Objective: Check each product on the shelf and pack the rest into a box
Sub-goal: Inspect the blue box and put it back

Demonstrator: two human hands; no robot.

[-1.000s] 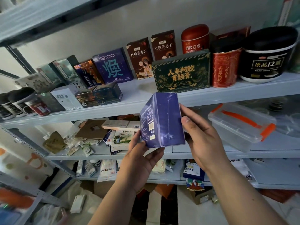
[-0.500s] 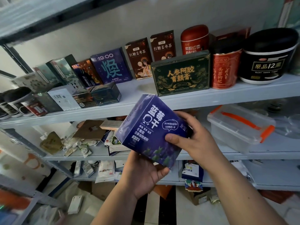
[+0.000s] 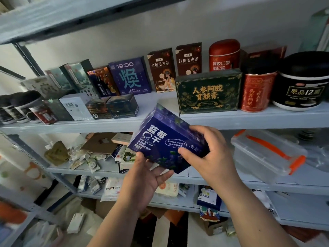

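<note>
1. Hands meet on one dark blue box (image 3: 165, 139) in the head view. The right hand (image 3: 211, 154) grips its right end, fingers curled over the top edge and thumb pressed on the printed front. The left hand (image 3: 144, 182) lies flat under it, palm up. Its fingers reach along the lower edge and its thumb touches the lower left corner.
2. Between the two hands the blue box sits tilted, left end higher and farther from the person. It is held in the air just in front of the edge of the upper shelf (image 3: 249, 120), not resting on it.
3. White characters, a speech-bubble outline and dark berry artwork mark the front of the box; the smaller print is too fine to read.
4. Just above the grip, on the upper shelf, stands a dark green box with gold lettering (image 3: 208, 91).
5. Right of that stand a red tin (image 3: 256, 91) and a black tub (image 3: 304, 81).
6. Above and left of the grip stand a purple box marked 19:00 (image 3: 130, 75) and two brown tea boxes (image 3: 162, 70). Two small dark boxes (image 3: 122, 106) and a white box (image 3: 76, 107) sit nearer the shelf edge.
7. Right of the right hand, on the shelf below, lies a clear container with orange clips (image 3: 267, 154).
8. Left of the left hand, loose sachets (image 3: 85, 157) lie scattered on that lower shelf; the blue box hides part of it.
</note>
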